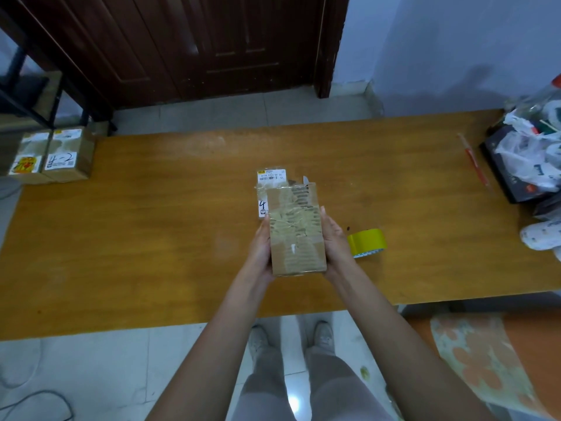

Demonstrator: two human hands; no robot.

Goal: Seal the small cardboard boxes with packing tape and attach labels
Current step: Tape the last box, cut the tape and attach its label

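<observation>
Wide wooden counter (151, 238), door behind it. Held above its middle between both palms: small cardboard box (296, 235), crossed with old clear tape, white label (271, 175) showing at its far end. Left hand (260, 247) flat against the left side, right hand (335, 241) flat against the right, fingers fairly straight, pressing rather than curling. Just right of the right hand, on the counter: yellow tape roll (367, 243). Far left, off the counter: two labelled boxes (53, 156). Far right: heap of bags (528, 159), red pen (475, 161) beside.
</observation>
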